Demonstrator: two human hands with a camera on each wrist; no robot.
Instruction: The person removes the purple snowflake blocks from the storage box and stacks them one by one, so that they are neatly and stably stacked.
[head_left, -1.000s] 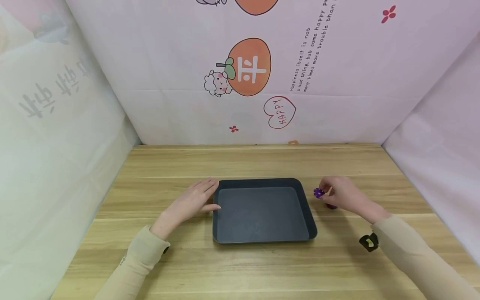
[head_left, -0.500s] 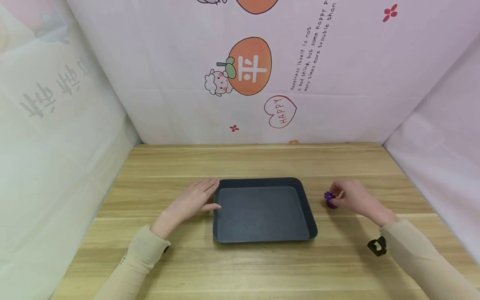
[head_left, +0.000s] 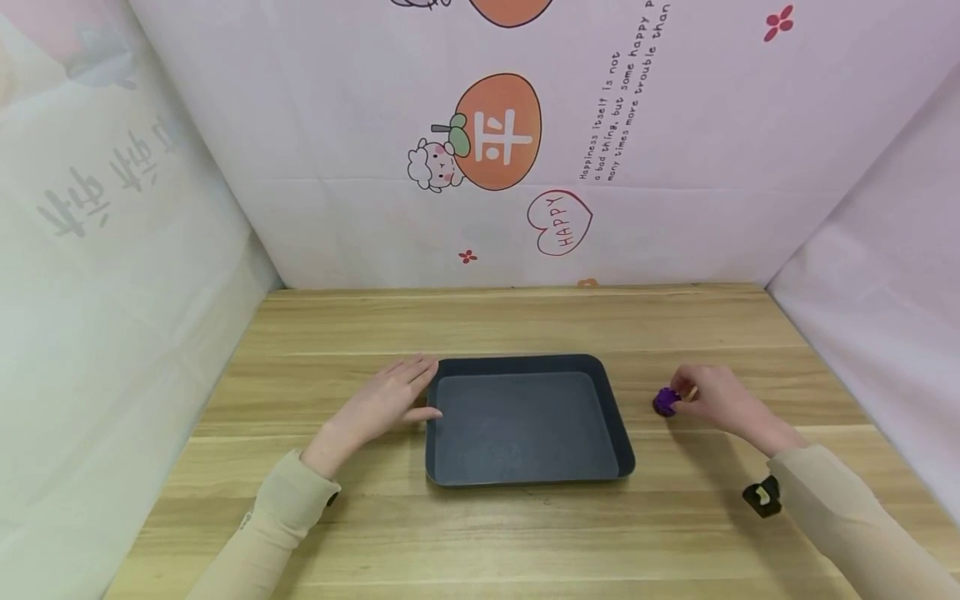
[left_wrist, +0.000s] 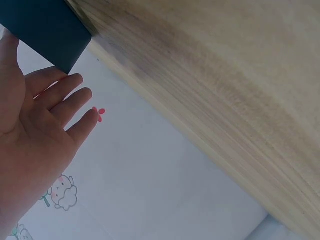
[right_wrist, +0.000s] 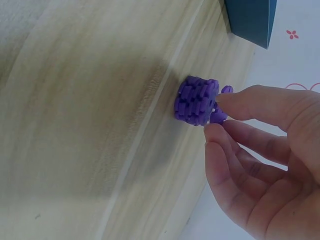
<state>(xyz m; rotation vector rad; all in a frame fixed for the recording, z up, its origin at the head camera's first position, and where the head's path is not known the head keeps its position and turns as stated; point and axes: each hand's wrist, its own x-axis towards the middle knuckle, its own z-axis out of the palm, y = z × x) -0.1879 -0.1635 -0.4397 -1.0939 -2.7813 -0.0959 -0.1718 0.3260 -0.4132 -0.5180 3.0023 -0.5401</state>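
My right hand (head_left: 718,402) pinches a purple notched disc (right_wrist: 218,116) between thumb and fingertips. It is at a short stack of purple notched discs (right_wrist: 194,101) standing on the table to the right of the tray; whether the pinched disc touches the stack is hard to tell. In the head view the stack (head_left: 664,402) is partly covered by my fingers. My left hand (head_left: 384,402) lies with extended fingers against the left side of a dark grey rectangular tray (head_left: 525,429), thumb over its rim. Nothing lies in the tray.
The wood-grain table (head_left: 495,542) ends at a white printed cloth wall (head_left: 360,233) behind. Cloth also hangs at the left and right sides. A dark strap piece (head_left: 762,497) shows under my right sleeve.
My right hand has moved rightward and slightly toward me, bringing the purple disc from beside the tray to the stack. My left hand and the tray stay in place.
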